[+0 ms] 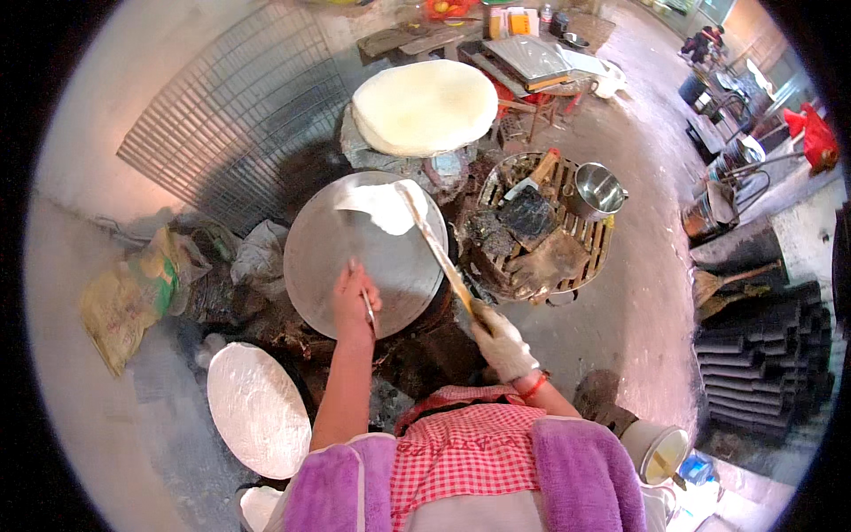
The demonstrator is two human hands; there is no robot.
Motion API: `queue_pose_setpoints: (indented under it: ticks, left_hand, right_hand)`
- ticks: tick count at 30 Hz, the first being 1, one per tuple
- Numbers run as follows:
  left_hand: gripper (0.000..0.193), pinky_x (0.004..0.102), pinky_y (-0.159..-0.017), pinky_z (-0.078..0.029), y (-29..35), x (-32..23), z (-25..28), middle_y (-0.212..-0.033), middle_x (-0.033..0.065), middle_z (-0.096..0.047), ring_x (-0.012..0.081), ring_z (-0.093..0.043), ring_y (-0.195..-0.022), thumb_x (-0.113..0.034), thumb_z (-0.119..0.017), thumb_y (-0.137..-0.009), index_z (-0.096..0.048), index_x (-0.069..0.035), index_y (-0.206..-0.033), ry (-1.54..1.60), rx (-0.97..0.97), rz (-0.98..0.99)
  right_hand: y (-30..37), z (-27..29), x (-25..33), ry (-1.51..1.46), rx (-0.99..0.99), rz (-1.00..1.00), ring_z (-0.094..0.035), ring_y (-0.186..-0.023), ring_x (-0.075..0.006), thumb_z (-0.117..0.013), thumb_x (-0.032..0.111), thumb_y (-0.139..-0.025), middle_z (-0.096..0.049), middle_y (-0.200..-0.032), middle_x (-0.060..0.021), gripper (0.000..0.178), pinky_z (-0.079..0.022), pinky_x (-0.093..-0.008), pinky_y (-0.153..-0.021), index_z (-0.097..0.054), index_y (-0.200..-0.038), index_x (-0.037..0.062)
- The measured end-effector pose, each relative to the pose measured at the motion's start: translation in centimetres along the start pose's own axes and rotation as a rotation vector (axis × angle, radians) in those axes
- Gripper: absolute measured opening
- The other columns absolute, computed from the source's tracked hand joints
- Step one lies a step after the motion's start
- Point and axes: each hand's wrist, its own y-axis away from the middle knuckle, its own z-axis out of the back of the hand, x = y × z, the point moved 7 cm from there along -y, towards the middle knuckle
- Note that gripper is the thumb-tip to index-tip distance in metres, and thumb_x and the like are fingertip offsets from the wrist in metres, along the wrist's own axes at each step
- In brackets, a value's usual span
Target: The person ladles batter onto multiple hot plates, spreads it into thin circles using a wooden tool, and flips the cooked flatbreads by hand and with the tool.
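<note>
In front of me lies a large round grey griddle point(319, 248). My right hand point(505, 346), in a pale glove, grips the long wooden handle of a spreading tool point(434, 248). The tool's far end rests by a patch of white batter point(381, 208) on the griddle's far part. My left hand point(355, 297) is bare, slightly blurred, and closed over the near half of the griddle. A thin metal tool point(369, 310) sticks out of its fingers toward me; its kind is not clear. Beyond the griddle stands a thick stack of pale round flatbreads point(425, 106).
Right of the griddle, a round slatted stand point(594, 253) bears a wooden-handled scraper point(536, 177), dark cloths and a metal pot point(598, 191). An oval white surface point(257, 408) lies near left. Sacks point(133, 293) and a wire rack point(239, 115) line the left wall. A white bucket point(654, 450) stands near right.
</note>
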Motion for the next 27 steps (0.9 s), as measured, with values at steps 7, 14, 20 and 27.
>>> queue_pose_setpoints:
  ticks: [7, 14, 20, 27]
  left_hand:
    - [0.044, 0.0265, -0.046, -0.041, 1.7, -3.5, 11.6, -0.072, 0.0021, -0.052, 0.0114, -0.050, -0.055, -0.019, -0.059, -0.099, -0.048, -0.013, -0.141, 0.041, -0.020, -0.185]
    - [0.041, 0.0220, -0.041, -0.033, 7.6, -6.8, 19.3, -0.071, -0.0007, -0.046, 0.0046, -0.041, -0.051, -0.022, -0.053, -0.104, -0.049, -0.011, -0.143, 0.046, 0.028, -0.158]
    - [0.039, 0.0222, -0.035, -0.025, 8.6, -4.1, 15.1, -0.068, -0.0038, -0.036, 0.0033, -0.028, -0.044, -0.024, -0.048, -0.107, -0.049, -0.012, -0.144, 0.159, -0.048, -0.076]
    - [0.043, 0.0231, -0.036, -0.023, 11.4, -6.5, 18.7, -0.066, -0.0049, -0.034, 0.0043, -0.026, -0.045, -0.021, -0.050, -0.105, -0.045, -0.008, -0.146, 0.000, -0.042, -0.199]
  right_hand:
    - [-8.6, -5.4, 3.5, 0.202, 0.140, 0.073, -0.065, -0.091, -0.0447, -0.051, 0.020, -0.096, -0.069, -0.095, -0.0232, 0.024, -0.053, -0.0501, -0.081, -0.064, -0.112, 0.0075]
    - [-3.7, -5.5, 3.7, 0.113, 0.098, 0.008, -0.064, -0.089, -0.0451, -0.059, 0.023, -0.097, -0.067, -0.098, -0.0263, 0.038, -0.052, -0.0485, -0.078, -0.056, -0.132, 0.0070]
    - [-11.1, -5.4, 8.3, 0.158, 0.159, 0.134, -0.066, -0.090, -0.0430, -0.060, 0.031, -0.096, -0.068, -0.094, -0.0246, 0.032, -0.053, -0.0478, -0.078, -0.062, -0.113, 0.0046]
    - [-6.8, -7.6, 4.7, 0.159, 0.091, -0.056, -0.067, -0.097, -0.0405, -0.060, 0.031, -0.096, -0.069, -0.103, -0.0231, 0.038, -0.053, -0.0454, -0.086, -0.060, -0.128, 0.0087]
